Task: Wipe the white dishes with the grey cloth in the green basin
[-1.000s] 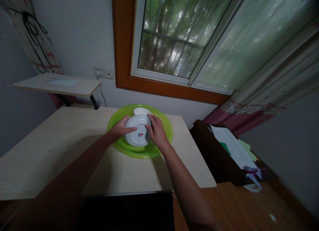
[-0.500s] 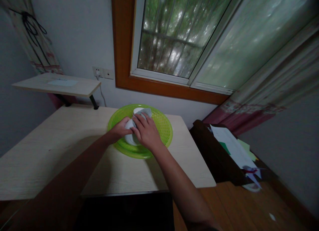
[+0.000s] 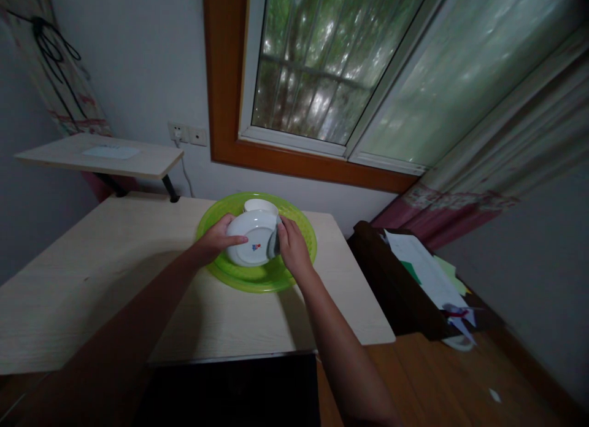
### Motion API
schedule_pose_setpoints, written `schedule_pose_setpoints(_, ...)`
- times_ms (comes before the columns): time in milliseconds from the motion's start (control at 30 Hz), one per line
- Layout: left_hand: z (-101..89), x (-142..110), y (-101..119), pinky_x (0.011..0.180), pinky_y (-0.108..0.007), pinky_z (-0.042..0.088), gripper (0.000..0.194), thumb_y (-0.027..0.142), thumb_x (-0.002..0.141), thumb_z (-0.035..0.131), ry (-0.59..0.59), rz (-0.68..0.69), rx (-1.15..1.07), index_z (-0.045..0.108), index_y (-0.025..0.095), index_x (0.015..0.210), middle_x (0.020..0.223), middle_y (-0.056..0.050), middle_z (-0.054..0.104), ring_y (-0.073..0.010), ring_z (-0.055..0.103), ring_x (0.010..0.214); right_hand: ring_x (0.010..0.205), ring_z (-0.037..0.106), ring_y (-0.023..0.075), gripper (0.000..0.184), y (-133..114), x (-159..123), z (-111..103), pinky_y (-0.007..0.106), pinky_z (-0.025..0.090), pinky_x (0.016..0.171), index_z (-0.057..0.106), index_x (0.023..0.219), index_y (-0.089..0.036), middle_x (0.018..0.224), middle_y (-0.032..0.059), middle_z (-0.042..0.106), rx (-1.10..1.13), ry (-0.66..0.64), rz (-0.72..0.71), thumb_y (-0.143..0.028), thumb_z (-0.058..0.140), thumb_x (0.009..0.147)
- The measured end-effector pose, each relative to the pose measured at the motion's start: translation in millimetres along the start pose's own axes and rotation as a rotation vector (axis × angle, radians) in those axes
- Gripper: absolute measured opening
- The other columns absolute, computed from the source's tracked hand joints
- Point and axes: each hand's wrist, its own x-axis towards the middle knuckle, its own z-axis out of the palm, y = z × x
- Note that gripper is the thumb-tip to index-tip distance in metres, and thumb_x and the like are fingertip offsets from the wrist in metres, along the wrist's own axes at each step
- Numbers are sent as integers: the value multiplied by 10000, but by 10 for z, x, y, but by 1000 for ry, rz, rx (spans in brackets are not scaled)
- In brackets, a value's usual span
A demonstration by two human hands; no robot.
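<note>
A white plate with a small red and blue mark is tilted up over a round green basket on the pale wooden table. My left hand grips the plate's left rim. My right hand is closed on a grey cloth pressed against the plate's right edge. A second white dish lies in the basket behind the plate.
A raised wooden shelf with a paper on it stands at the table's back left. Wall sockets sit below the window. A dark cabinet with papers on top stands to the right, over a wooden floor.
My right hand with the cloth has slid from the plate's face back to its right edge, baring the plate's marked face again. My left hand keeps its hold on the rim.
</note>
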Motion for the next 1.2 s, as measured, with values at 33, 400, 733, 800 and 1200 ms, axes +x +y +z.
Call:
schedule_pose_setpoints(33,1,0,1,718,-334,505,591,442,610,880,3,0,1,515,195,1003,909,-23,656,-243,649,852,1236,593,258,480,36,-14,10,470,447,1119,604,1345,-154,1291,161,654,12,8,19,-415,317,1063)
schedule_pose_setpoints(400,-12,37,-28,707,-314,480,572,434,619,871,-12,12,16,512,192,992,901,-16,632,-217,624,838,1444,434,283,493,-259,65,162,496,337,1223,488,1473,-75,1531,197,486,-125,-33,-114,-284,338,1052)
schedule_pose_setpoints(733,17,74,-42,774,-353,475,580,440,602,862,2,70,-105,517,199,1001,941,-37,629,-232,607,856,1538,267,290,478,-675,52,214,596,259,1243,482,1491,-196,1590,87,433,-190,-180,-340,-268,447,1020)
schedule_pose_setpoints(800,7,70,-51,748,-348,479,588,434,597,872,3,41,-119,518,205,1007,930,-28,634,-233,616,838,1536,272,284,489,-631,48,208,585,258,1247,460,1507,-198,1596,78,426,-175,-149,-296,-291,441,1027)
schedule_pose_setpoints(1200,32,41,91,864,-410,527,685,411,585,879,184,12,-234,514,183,1117,1065,-78,670,-279,662,981,1543,264,241,623,-79,-83,247,488,237,1268,298,1577,-117,1651,168,288,136,-20,71,-388,410,1028)
